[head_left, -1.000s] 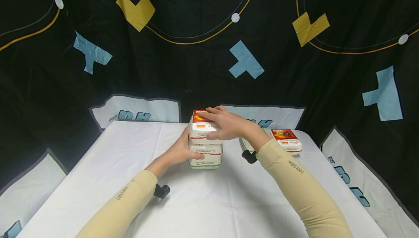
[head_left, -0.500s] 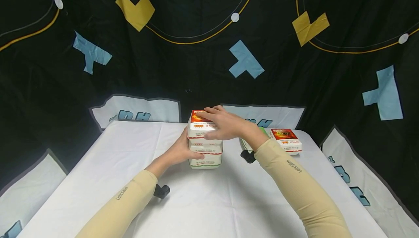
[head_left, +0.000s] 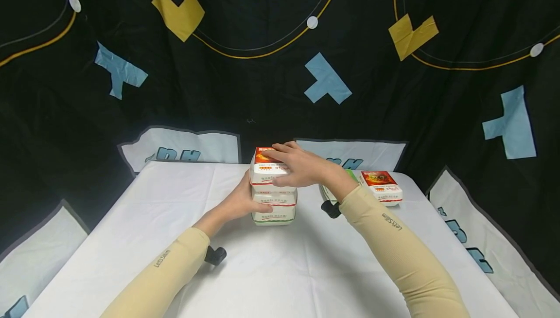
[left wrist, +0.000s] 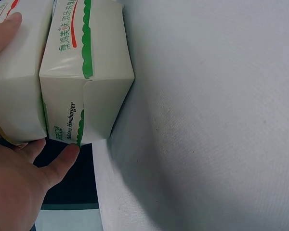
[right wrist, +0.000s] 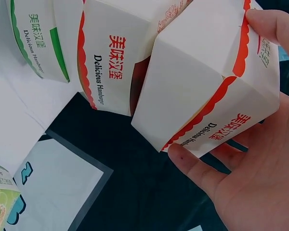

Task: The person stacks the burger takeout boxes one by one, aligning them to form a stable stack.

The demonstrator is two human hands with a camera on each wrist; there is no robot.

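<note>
Three paper hamburger boxes stand stacked in the head view. The bottom box (head_left: 274, 218) has green trim, and the middle box (head_left: 280, 200) has red trim. On top is a box (head_left: 264, 177) with red trim and a red picture lid, tilted against the middle one in the right wrist view. My left hand (head_left: 240, 202) grips the lower boxes from the left, thumb across the front; its fingers (left wrist: 62, 166) reach behind them. My right hand (head_left: 304, 166) holds the top box from above, with thumb (right wrist: 269, 21) and fingers on opposite sides.
Right of the stack, a red-lidded hamburger box (head_left: 380, 187) and a green one (head_left: 327, 194), partly behind my right forearm, sit on the white-covered table (head_left: 280, 269). A black curtain (head_left: 262, 94) hangs behind the table's far edge.
The top box and my right hand have shifted very slightly left. My left hand stays in place on the lower boxes.
</note>
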